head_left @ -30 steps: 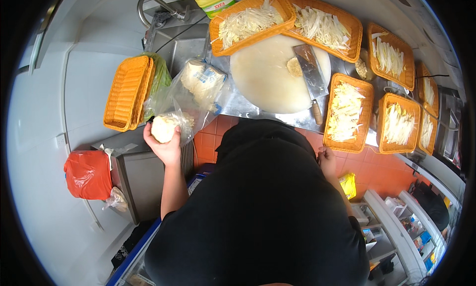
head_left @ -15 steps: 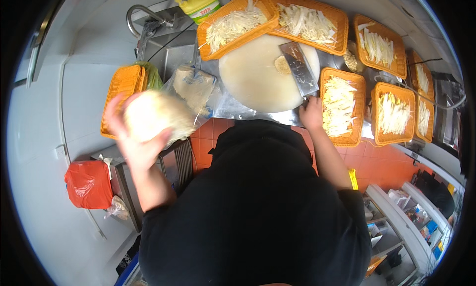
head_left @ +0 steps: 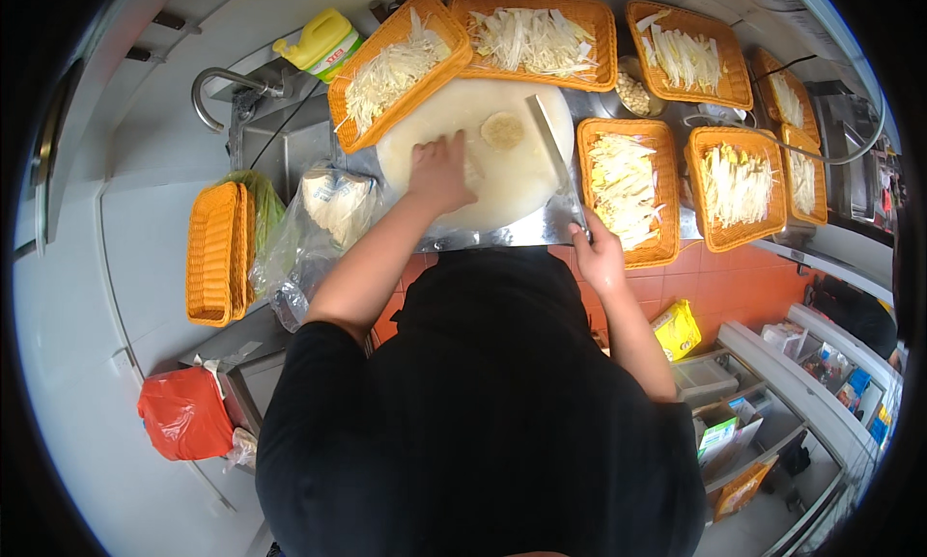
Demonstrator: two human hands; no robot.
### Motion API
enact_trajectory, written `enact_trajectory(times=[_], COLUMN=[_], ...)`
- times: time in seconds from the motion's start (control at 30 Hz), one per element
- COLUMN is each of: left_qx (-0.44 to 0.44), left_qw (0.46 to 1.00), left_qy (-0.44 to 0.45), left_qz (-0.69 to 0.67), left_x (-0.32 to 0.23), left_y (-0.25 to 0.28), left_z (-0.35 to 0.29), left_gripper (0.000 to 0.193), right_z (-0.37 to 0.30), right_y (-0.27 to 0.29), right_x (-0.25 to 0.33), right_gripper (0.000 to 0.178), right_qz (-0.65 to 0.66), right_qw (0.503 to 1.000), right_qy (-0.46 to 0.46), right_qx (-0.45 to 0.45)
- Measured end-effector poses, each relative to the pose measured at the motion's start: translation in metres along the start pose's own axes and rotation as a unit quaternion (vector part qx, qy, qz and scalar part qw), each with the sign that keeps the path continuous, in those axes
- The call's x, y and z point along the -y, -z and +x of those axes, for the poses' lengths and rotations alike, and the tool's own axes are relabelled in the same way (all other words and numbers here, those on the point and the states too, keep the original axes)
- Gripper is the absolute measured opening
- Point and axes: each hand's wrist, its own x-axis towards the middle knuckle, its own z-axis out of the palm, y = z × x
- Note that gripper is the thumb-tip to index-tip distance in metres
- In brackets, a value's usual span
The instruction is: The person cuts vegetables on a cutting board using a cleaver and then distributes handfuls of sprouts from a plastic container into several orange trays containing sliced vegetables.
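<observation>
My left hand [head_left: 441,175] lies on a round, pale cutting board [head_left: 401,147], fingers spread. A small pale shape shows at its right side; I cannot tell what it is. In my right hand [head_left: 601,253], at the board's near right edge, is the handle of a cleaver [head_left: 550,137]. The blade is tilted up onto its edge along the board's right side. Between hand and blade is a round tan patch [head_left: 502,130] on the board. Left of the board, a clear plastic bag [head_left: 290,238] holds a pale, lumpy mass [head_left: 338,205].
Orange woven baskets with pale shredded strips [head_left: 632,185] flank the board at its back and right. A metal bowl [head_left: 632,94] sits behind. At left are stacked baskets [head_left: 217,258], a sink [head_left: 290,152] with a curved tap [head_left: 203,98] and a yellow jug [head_left: 323,43].
My left hand has come from the left, where it held a blurred pale mass, onto the board. My right hand now grips the cleaver, and its blade has tipped up from lying flat.
</observation>
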Motion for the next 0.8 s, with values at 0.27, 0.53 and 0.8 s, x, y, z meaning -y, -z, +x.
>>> enact_trajectory(times=[0.27,0.53,0.8], left_qx=[0.026,0.107,0.064], left_qw=[0.996,0.988,0.992], left_qy=[0.082,0.105,0.106], left_qz=[-0.028,0.020,-0.016], left_x=[0.015,0.006,0.014], left_y=[-0.024,-0.004,-0.014], left_z=[-0.011,0.008,0.003], left_gripper=[0.093,0.073,0.074], right_z=[-0.010,-0.013,-0.014], right_y=[-0.015,-0.019,-0.025], right_x=[0.041,0.068,0.067], right_gripper=[0.033,0.032,0.032], right_qz=[-0.167,-0.221,-0.247], right_qw=[0.976,0.962,0.953], right_qy=[0.122,0.120,0.137], right_qx=[0.070,0.104,0.111])
